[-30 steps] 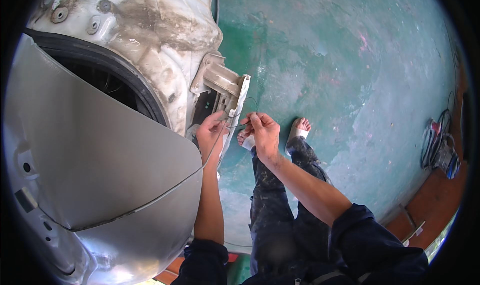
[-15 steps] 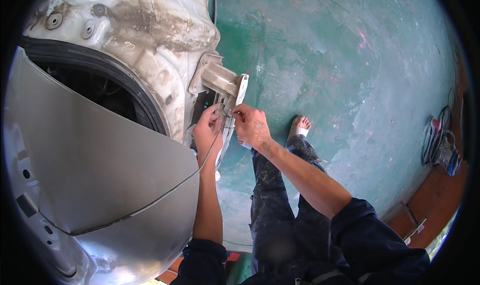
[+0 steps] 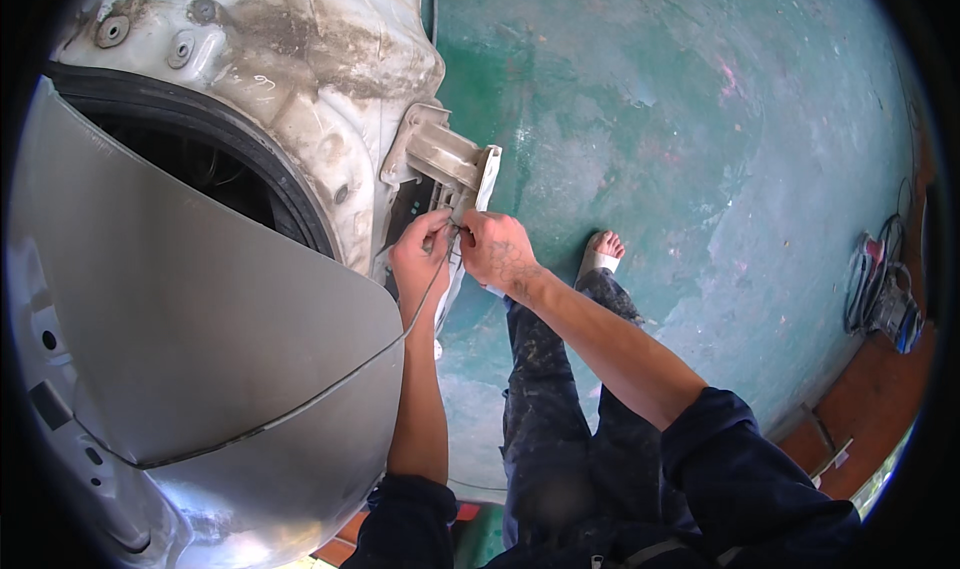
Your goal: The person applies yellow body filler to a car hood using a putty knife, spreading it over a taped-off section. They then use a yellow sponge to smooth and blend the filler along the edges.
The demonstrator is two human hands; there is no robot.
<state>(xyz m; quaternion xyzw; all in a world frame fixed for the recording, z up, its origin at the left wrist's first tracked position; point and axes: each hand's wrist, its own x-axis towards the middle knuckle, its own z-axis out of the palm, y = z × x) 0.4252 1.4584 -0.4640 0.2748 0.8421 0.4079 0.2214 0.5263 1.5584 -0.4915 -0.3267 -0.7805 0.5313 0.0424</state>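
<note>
Where the thin cord (image 3: 350, 377) leaves the curved grey panel (image 3: 230, 299), it meets a two-handed pinch.
Left hand (image 3: 418, 257) grips it, apparently to steady; right hand (image 3: 498, 251) pinches just beside, presumably for fine control. Pale bracket (image 3: 445, 156) sits just beyond; panel likely supports the cord's run.

Sleeves (image 3: 755, 459) — navy, bunched | trousers (image 3: 545, 399) — dark, pale-stained | right-wrist tattoo (image 3: 517, 272) | white footwear (image 3: 600, 262)
</note>
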